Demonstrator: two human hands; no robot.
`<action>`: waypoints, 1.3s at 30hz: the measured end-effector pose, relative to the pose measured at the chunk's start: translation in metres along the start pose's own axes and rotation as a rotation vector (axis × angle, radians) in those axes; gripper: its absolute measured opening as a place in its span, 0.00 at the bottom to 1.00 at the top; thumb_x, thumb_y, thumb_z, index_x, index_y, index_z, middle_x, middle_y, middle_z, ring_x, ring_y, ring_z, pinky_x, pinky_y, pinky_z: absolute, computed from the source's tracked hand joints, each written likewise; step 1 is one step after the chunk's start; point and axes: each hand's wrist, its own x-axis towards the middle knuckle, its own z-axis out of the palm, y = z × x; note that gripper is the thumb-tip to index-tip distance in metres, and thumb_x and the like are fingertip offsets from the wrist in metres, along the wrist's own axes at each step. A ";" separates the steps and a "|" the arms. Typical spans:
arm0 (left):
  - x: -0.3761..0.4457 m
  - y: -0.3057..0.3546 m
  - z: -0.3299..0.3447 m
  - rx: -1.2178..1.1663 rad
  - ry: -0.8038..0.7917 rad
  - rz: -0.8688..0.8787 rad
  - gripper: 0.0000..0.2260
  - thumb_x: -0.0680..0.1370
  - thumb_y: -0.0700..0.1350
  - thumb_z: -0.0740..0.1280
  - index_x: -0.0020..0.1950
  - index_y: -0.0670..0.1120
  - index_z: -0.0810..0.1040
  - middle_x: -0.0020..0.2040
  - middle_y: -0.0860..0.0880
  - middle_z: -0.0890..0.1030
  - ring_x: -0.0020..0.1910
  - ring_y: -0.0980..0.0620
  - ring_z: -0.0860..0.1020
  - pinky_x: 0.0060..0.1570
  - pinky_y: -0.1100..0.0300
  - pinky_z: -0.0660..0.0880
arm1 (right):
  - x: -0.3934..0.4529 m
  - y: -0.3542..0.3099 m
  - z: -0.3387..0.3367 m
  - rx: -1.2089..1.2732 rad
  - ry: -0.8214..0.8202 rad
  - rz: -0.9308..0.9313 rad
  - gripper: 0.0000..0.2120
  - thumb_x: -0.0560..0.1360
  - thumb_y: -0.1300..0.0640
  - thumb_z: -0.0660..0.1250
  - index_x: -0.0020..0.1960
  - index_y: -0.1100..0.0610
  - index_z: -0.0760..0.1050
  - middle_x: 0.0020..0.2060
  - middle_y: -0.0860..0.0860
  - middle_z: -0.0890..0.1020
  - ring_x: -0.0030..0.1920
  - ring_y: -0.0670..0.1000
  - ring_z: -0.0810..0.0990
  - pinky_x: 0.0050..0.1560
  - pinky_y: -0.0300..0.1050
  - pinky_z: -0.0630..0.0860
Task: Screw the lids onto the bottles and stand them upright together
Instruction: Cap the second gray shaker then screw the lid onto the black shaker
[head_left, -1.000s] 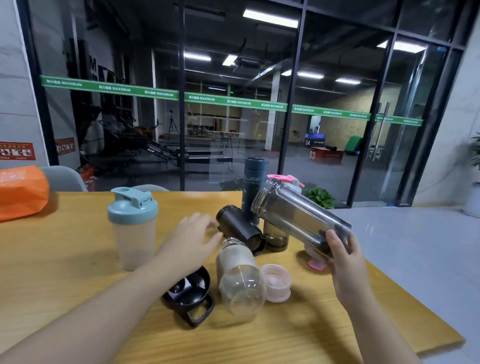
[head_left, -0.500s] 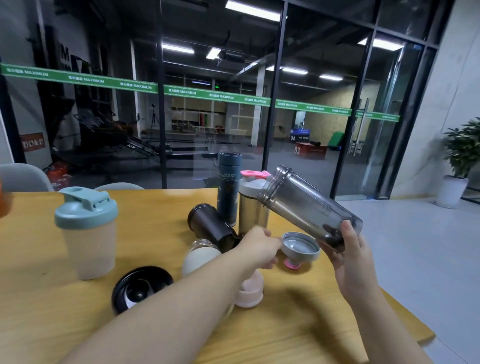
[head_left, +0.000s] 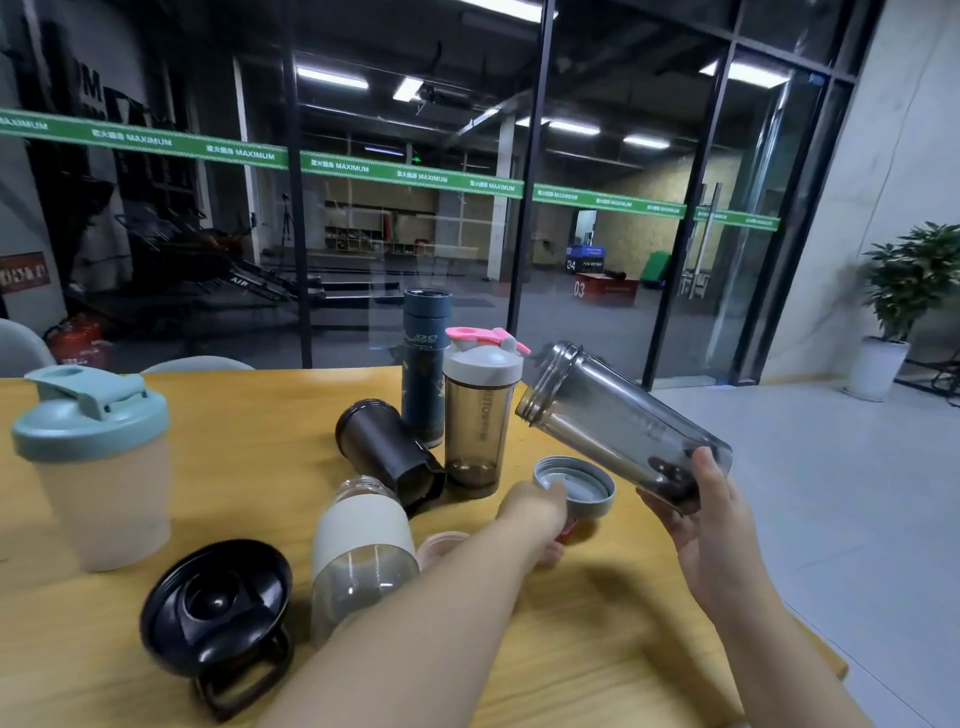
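While three capped bottles stand upright, I've got R hand (head_left: 711, 525) gripping smoky bottle (head_left: 618, 423) tilted, off table; L hand (head_left: 540, 514) holds its grey lid (head_left: 582, 486), not yet on; black bottle (head_left: 387, 449) & clear bottle (head_left: 363, 545) lie uncapped; roughly half left.

Lidless bottle (head_left: 623, 423) tilts right of two upright bottles (head_left: 480, 410); lid (head_left: 582, 486) below.

Open smoky bottle (head_left: 618, 426) tilted; grey lid (head_left: 582, 486) inverted beneath.
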 end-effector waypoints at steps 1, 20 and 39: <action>0.002 -0.001 0.001 -0.018 0.004 -0.019 0.21 0.81 0.52 0.57 0.68 0.40 0.66 0.37 0.46 0.74 0.33 0.46 0.76 0.38 0.56 0.79 | 0.000 0.001 -0.002 0.000 0.002 0.012 0.09 0.76 0.49 0.63 0.51 0.52 0.76 0.45 0.54 0.81 0.46 0.51 0.80 0.37 0.38 0.80; -0.003 0.002 0.002 -0.449 -0.081 -0.077 0.12 0.78 0.33 0.60 0.60 0.41 0.63 0.45 0.42 0.73 0.37 0.48 0.78 0.55 0.48 0.79 | -0.004 0.015 -0.010 0.030 0.041 0.039 0.13 0.70 0.47 0.65 0.49 0.54 0.75 0.40 0.51 0.83 0.41 0.49 0.82 0.34 0.38 0.80; -0.069 0.027 -0.090 -0.569 -0.201 0.197 0.16 0.74 0.27 0.60 0.62 0.30 0.71 0.54 0.35 0.78 0.51 0.42 0.78 0.50 0.53 0.80 | -0.024 -0.006 0.067 0.161 -0.138 -0.020 0.16 0.76 0.44 0.57 0.50 0.53 0.77 0.39 0.49 0.84 0.39 0.47 0.83 0.35 0.40 0.80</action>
